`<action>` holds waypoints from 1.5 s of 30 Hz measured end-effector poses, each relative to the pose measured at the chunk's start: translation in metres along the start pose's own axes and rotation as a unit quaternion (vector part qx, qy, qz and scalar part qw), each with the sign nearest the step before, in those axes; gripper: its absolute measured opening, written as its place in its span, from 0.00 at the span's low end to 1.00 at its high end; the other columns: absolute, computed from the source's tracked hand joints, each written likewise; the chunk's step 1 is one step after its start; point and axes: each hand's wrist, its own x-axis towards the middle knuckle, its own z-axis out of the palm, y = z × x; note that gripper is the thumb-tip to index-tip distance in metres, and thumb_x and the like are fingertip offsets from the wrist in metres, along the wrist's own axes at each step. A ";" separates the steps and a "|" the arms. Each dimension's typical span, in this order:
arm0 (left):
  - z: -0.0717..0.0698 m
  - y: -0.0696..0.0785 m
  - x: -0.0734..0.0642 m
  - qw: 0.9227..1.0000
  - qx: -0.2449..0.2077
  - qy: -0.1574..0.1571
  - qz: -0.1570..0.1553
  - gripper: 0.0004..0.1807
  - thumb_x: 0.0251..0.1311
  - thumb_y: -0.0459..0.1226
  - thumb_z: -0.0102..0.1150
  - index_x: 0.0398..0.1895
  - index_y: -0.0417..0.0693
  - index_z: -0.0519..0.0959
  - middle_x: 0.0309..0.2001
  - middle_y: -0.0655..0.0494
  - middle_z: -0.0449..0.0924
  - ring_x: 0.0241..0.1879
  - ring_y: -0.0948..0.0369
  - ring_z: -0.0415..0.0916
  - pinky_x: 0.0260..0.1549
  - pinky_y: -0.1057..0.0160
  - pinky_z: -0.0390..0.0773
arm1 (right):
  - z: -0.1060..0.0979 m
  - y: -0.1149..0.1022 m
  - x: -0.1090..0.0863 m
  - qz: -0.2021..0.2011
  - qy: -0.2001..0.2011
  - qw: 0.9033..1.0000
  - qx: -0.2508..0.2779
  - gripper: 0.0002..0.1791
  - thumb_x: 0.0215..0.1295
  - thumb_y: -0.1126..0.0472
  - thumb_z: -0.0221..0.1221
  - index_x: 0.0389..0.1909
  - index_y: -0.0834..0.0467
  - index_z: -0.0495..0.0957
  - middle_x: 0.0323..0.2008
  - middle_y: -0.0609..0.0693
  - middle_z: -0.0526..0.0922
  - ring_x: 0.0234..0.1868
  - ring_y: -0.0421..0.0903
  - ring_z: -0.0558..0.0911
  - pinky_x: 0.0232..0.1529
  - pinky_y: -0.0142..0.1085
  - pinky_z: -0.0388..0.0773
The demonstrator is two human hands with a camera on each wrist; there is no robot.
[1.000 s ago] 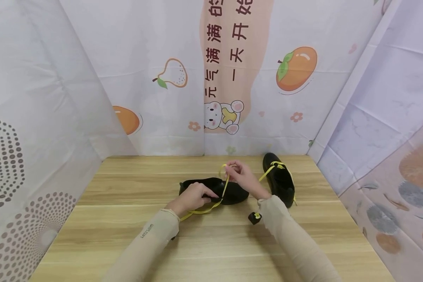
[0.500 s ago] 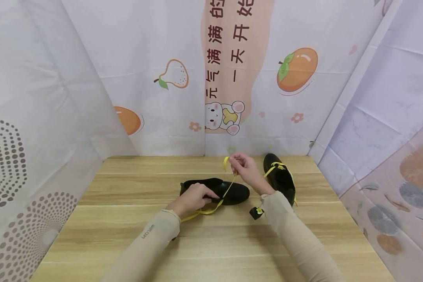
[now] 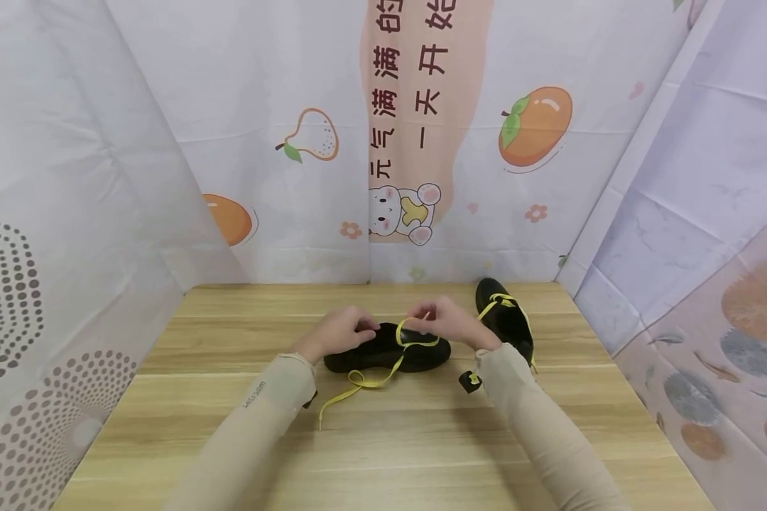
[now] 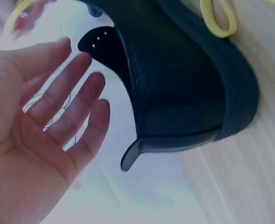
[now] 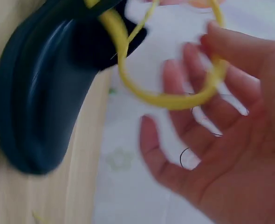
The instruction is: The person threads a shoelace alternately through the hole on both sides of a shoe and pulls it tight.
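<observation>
A black shoe (image 3: 431, 360) lies on the table, toe to the right, with a yellow shoelace (image 3: 373, 384) running over its near side. My right hand (image 3: 444, 319), above the toe, pinches this lace between thumb and forefinger; a loop of lace (image 5: 172, 101) hangs below the fingers in the right wrist view. My left hand (image 3: 340, 330) hovers by the heel and opening, fingers loosely bent. Seen from the left wrist, that hand (image 4: 49, 126) holds nothing and is apart from the shoe (image 4: 184, 88). One lace end trails toward the table front.
A second black shoe (image 3: 508, 319) with tied yellow laces stands at the back right, close to my right forearm. The wooden table (image 3: 383, 454) ends against a printed cloth backdrop (image 3: 281, 234). A small black piece with yellow (image 3: 470, 381) shows at the right wrist.
My right hand first pulled the lace up, then came down toward the shoe with it. My left hand has let go near the lace holes and moved back and up toward the heel.
</observation>
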 end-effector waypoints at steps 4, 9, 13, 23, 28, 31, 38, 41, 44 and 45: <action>-0.003 0.001 0.006 0.999 0.030 0.011 -0.027 0.09 0.66 0.32 0.64 0.47 0.42 0.86 0.44 0.52 0.87 0.45 0.56 0.83 0.48 0.54 0.80 | 0.004 0.008 -0.001 -0.022 -0.087 0.991 -0.101 0.13 0.69 0.61 0.65 0.52 0.59 0.85 0.47 0.51 0.87 0.46 0.48 0.84 0.46 0.42 0.81; 0.003 0.002 0.015 0.997 0.064 0.001 -0.043 0.14 0.66 0.34 0.65 0.53 0.43 0.84 0.51 0.50 0.85 0.51 0.53 0.81 0.53 0.51 0.78 | 0.016 0.007 0.000 -0.095 -0.141 0.972 -0.163 0.20 0.68 0.67 0.64 0.61 0.60 0.81 0.56 0.55 0.83 0.53 0.51 0.83 0.54 0.48 0.79; 0.008 0.002 0.023 0.996 0.077 -0.009 -0.036 0.14 0.66 0.33 0.65 0.54 0.43 0.84 0.51 0.50 0.85 0.53 0.53 0.80 0.55 0.51 0.77 | 0.018 0.008 0.002 -0.123 -0.137 0.968 -0.170 0.11 0.67 0.69 0.64 0.49 0.61 0.87 0.46 0.52 0.86 0.47 0.45 0.84 0.48 0.39 0.81; 0.014 0.007 0.034 0.996 0.080 -0.021 -0.026 0.12 0.67 0.31 0.62 0.52 0.41 0.85 0.49 0.50 0.86 0.53 0.53 0.81 0.56 0.51 0.76 | 0.007 0.015 0.001 -0.065 -0.030 0.988 -0.139 0.02 0.63 0.64 0.70 0.32 0.57 0.86 0.31 0.42 0.87 0.29 0.36 0.79 0.32 0.32 0.77; 0.015 0.006 0.042 0.994 0.093 -0.040 -0.036 0.11 0.70 0.31 0.59 0.51 0.42 0.86 0.48 0.51 0.86 0.52 0.54 0.81 0.56 0.52 0.76 | 0.007 0.014 0.003 -0.046 0.012 0.987 -0.151 0.07 0.65 0.65 0.68 0.43 0.59 0.87 0.34 0.46 0.88 0.30 0.39 0.81 0.32 0.34 0.78; 0.013 0.008 0.047 0.993 0.093 -0.055 -0.049 0.10 0.69 0.30 0.59 0.48 0.44 0.86 0.47 0.52 0.86 0.52 0.53 0.81 0.57 0.52 0.75 | 0.010 0.016 0.005 -0.035 -0.005 0.986 -0.161 0.07 0.64 0.65 0.68 0.42 0.59 0.89 0.36 0.46 0.89 0.35 0.38 0.83 0.37 0.33 0.79; 0.006 0.015 0.061 0.987 0.084 -0.100 -0.091 0.11 0.70 0.32 0.56 0.49 0.46 0.86 0.48 0.54 0.85 0.53 0.55 0.80 0.57 0.54 0.75 | 0.021 0.026 0.006 -0.040 -0.039 0.982 -0.183 0.04 0.60 0.64 0.71 0.28 0.57 0.86 0.24 0.40 0.84 0.26 0.34 0.77 0.32 0.32 0.77; 0.007 0.015 0.065 0.986 0.086 -0.107 -0.094 0.11 0.70 0.32 0.57 0.49 0.45 0.86 0.48 0.53 0.85 0.52 0.56 0.79 0.57 0.54 0.75 | 0.025 0.025 0.007 -0.043 -0.039 0.973 -0.223 0.04 0.62 0.62 0.71 0.29 0.54 0.86 0.25 0.40 0.84 0.26 0.33 0.78 0.33 0.32 0.77; 0.010 0.013 0.067 0.986 0.091 -0.110 -0.088 0.10 0.70 0.33 0.58 0.47 0.45 0.87 0.47 0.54 0.85 0.50 0.57 0.79 0.55 0.55 0.76 | 0.028 0.022 0.008 -0.032 -0.049 0.970 -0.234 0.05 0.63 0.63 0.70 0.28 0.55 0.86 0.26 0.40 0.84 0.27 0.34 0.77 0.34 0.32 0.77; 0.011 0.012 0.068 0.986 0.092 -0.110 -0.086 0.10 0.70 0.33 0.58 0.46 0.45 0.87 0.46 0.54 0.86 0.49 0.57 0.79 0.55 0.56 0.76 | 0.029 0.021 0.008 -0.026 -0.053 0.971 -0.233 0.06 0.63 0.63 0.69 0.27 0.55 0.86 0.25 0.40 0.83 0.26 0.34 0.76 0.33 0.31 0.76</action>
